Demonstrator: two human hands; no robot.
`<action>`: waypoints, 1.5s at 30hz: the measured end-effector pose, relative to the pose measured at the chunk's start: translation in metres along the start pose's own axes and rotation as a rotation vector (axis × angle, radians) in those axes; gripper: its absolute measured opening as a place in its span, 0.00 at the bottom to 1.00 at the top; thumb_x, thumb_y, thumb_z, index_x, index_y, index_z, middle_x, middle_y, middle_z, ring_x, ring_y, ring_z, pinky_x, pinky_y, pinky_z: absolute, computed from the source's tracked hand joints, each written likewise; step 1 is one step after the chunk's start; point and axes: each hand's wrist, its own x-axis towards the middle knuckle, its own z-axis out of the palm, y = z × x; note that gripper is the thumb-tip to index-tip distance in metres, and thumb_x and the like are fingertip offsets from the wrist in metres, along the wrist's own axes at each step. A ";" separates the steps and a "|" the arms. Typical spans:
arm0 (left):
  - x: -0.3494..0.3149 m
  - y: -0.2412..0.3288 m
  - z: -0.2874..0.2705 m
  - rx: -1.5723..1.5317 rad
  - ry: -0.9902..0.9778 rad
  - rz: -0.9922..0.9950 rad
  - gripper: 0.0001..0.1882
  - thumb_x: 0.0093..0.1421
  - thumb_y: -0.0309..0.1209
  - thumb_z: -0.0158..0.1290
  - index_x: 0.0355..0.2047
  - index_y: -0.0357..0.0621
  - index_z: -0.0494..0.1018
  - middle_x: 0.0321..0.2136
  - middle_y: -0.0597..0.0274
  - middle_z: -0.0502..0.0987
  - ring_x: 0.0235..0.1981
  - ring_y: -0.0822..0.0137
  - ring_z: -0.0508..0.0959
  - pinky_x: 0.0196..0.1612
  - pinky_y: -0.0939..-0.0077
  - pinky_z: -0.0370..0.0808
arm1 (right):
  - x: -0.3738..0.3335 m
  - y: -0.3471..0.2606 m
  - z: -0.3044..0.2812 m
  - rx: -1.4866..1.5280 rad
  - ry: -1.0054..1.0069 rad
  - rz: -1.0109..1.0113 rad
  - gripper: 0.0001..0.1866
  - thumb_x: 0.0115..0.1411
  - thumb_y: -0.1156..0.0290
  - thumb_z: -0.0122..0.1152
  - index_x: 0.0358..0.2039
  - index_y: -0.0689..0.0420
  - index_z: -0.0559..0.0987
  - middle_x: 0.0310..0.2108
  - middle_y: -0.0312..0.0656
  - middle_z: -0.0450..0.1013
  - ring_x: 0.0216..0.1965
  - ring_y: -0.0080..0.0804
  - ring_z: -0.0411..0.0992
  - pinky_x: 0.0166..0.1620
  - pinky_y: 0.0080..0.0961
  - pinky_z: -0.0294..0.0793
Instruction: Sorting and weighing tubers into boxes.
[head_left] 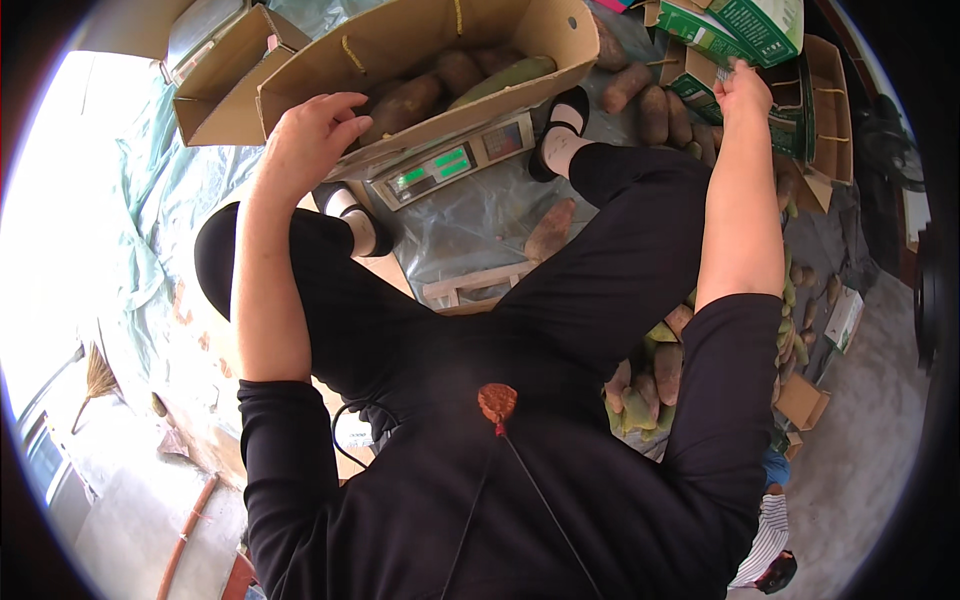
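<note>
In front of me a long brown cardboard box (440,128) holds several large brown tubers (405,104) and one long green one (508,80). It rests on a digital scale (440,172) with a lit green display. My left hand (318,140) hovers at the box's near left edge, fingers apart and nothing in them; whether it touches the cardboard I cannot tell. Out to the right, my right hand (745,95) is closed on the edge of a green printed carton (745,30), thumb and fingers pinched together.
Loose brown tubers (655,112) lie on the plastic sheet between box and cartons. Another open carton (828,110) stands far right, and an empty brown box (235,75) at far left. One tuber (550,230) lies between my legs. Behind my right arm, a person (765,540) is partly visible.
</note>
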 end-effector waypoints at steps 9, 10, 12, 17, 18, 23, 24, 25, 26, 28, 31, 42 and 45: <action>0.007 -0.008 0.002 -0.021 0.112 -0.016 0.16 0.56 0.34 0.56 0.44 0.45 0.76 0.33 0.56 0.78 0.35 0.60 0.79 0.41 0.69 0.74 | 0.025 0.018 0.016 -0.185 -0.494 -0.033 0.24 0.51 0.72 0.68 0.49 0.54 0.72 0.40 0.37 0.72 0.42 0.31 0.72 0.41 0.28 0.73; 0.007 -0.009 0.001 -0.012 0.137 -0.030 0.15 0.56 0.34 0.56 0.44 0.45 0.76 0.34 0.56 0.79 0.36 0.60 0.79 0.41 0.69 0.74 | 0.016 0.016 0.020 -0.198 -0.513 -0.046 0.23 0.52 0.71 0.69 0.48 0.54 0.73 0.39 0.36 0.73 0.41 0.30 0.72 0.41 0.27 0.72; 0.007 -0.005 -0.003 0.008 0.141 -0.022 0.15 0.56 0.34 0.56 0.44 0.45 0.76 0.34 0.56 0.79 0.36 0.60 0.79 0.42 0.69 0.74 | 0.002 0.012 0.023 -0.245 -0.564 -0.086 0.18 0.54 0.67 0.66 0.45 0.53 0.76 0.36 0.33 0.74 0.37 0.25 0.72 0.37 0.23 0.71; 0.006 -0.008 -0.002 -0.021 0.126 0.006 0.14 0.56 0.31 0.56 0.44 0.44 0.76 0.33 0.54 0.78 0.37 0.60 0.79 0.42 0.71 0.74 | -0.038 0.002 0.034 -0.220 -0.484 -0.116 0.09 0.54 0.70 0.63 0.36 0.52 0.78 0.28 0.31 0.73 0.25 0.22 0.69 0.25 0.20 0.67; 0.006 -0.008 -0.002 -0.024 0.117 0.004 0.14 0.56 0.30 0.56 0.44 0.44 0.76 0.33 0.54 0.78 0.37 0.61 0.79 0.42 0.72 0.74 | -0.043 0.000 0.036 -0.220 -0.470 -0.150 0.09 0.54 0.70 0.63 0.37 0.53 0.78 0.28 0.31 0.73 0.25 0.23 0.69 0.24 0.20 0.67; 0.007 -0.015 0.000 -0.080 0.095 -0.038 0.14 0.58 0.28 0.54 0.45 0.42 0.75 0.36 0.56 0.79 0.38 0.65 0.79 0.44 0.74 0.73 | -0.054 -0.005 0.048 0.095 -0.434 -0.120 0.12 0.53 0.74 0.62 0.39 0.54 0.75 0.26 0.32 0.71 0.25 0.23 0.69 0.23 0.22 0.68; 0.005 -0.017 -0.003 -0.064 0.097 -0.061 0.14 0.58 0.28 0.54 0.46 0.42 0.75 0.36 0.55 0.79 0.39 0.65 0.79 0.44 0.74 0.73 | -0.064 -0.012 0.054 0.136 -0.425 -0.112 0.12 0.53 0.75 0.61 0.39 0.55 0.75 0.26 0.33 0.71 0.25 0.24 0.69 0.24 0.23 0.69; 0.004 -0.016 -0.003 -0.050 0.096 -0.083 0.15 0.58 0.28 0.54 0.46 0.43 0.75 0.37 0.55 0.79 0.39 0.65 0.79 0.44 0.74 0.73 | -0.070 -0.022 0.056 0.174 -0.412 -0.106 0.11 0.53 0.75 0.60 0.39 0.55 0.75 0.25 0.33 0.71 0.25 0.24 0.70 0.25 0.24 0.69; 0.009 -0.010 0.001 -0.062 0.068 -0.045 0.15 0.58 0.28 0.54 0.46 0.43 0.75 0.37 0.55 0.79 0.39 0.65 0.79 0.44 0.74 0.73 | -0.067 -0.037 0.050 0.172 -0.365 -0.119 0.11 0.53 0.75 0.60 0.39 0.55 0.75 0.25 0.33 0.71 0.25 0.24 0.70 0.25 0.24 0.69; 0.012 -0.003 0.001 0.005 0.063 -0.039 0.15 0.59 0.29 0.53 0.47 0.43 0.75 0.38 0.54 0.79 0.40 0.65 0.79 0.45 0.75 0.73 | -0.062 -0.058 0.039 0.104 -0.523 -0.287 0.09 0.54 0.75 0.59 0.37 0.56 0.75 0.26 0.34 0.71 0.25 0.25 0.70 0.27 0.24 0.69; 0.011 -0.004 0.001 0.014 0.051 -0.060 0.15 0.60 0.30 0.53 0.48 0.42 0.75 0.40 0.54 0.79 0.42 0.66 0.78 0.45 0.75 0.73 | -0.055 -0.080 0.006 -0.039 -0.624 -0.465 0.08 0.54 0.75 0.58 0.36 0.57 0.76 0.27 0.35 0.72 0.27 0.25 0.69 0.29 0.22 0.68; 0.013 -0.004 0.000 0.044 0.114 -0.064 0.15 0.63 0.33 0.51 0.47 0.40 0.75 0.43 0.57 0.78 0.43 0.68 0.77 0.47 0.75 0.72 | -0.076 0.143 -0.225 -0.606 -0.337 -0.125 0.12 0.50 0.69 0.62 0.32 0.64 0.78 0.30 0.46 0.77 0.32 0.33 0.74 0.36 0.30 0.72; 0.015 -0.011 0.001 0.070 0.146 -0.072 0.15 0.63 0.33 0.50 0.47 0.40 0.75 0.42 0.58 0.78 0.42 0.68 0.77 0.46 0.76 0.72 | -0.114 0.224 -0.282 -0.682 -0.387 0.030 0.12 0.46 0.66 0.61 0.25 0.62 0.78 0.25 0.52 0.74 0.31 0.46 0.74 0.35 0.37 0.72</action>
